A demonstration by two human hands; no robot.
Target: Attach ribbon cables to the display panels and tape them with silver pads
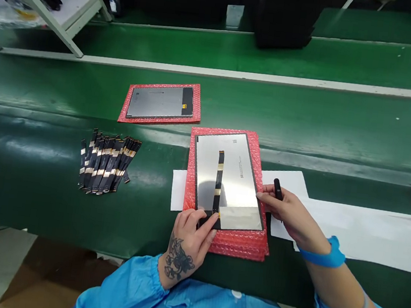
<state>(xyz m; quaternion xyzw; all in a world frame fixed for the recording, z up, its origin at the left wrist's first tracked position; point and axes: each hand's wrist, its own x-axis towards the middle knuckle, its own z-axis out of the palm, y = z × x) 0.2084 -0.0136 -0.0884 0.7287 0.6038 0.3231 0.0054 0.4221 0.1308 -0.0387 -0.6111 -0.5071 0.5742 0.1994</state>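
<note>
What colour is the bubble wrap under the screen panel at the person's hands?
The bubble wrap is pinkish red, and it shows best in the head view.

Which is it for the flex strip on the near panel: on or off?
On: the black flex cable lies along the back of the near display panel, its lower end pressed under the left hand.

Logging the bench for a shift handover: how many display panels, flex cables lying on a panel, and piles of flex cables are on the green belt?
Display panels: 2
Flex cable on a panel: 1
Pile of flex cables: 1
Total: 4
</note>
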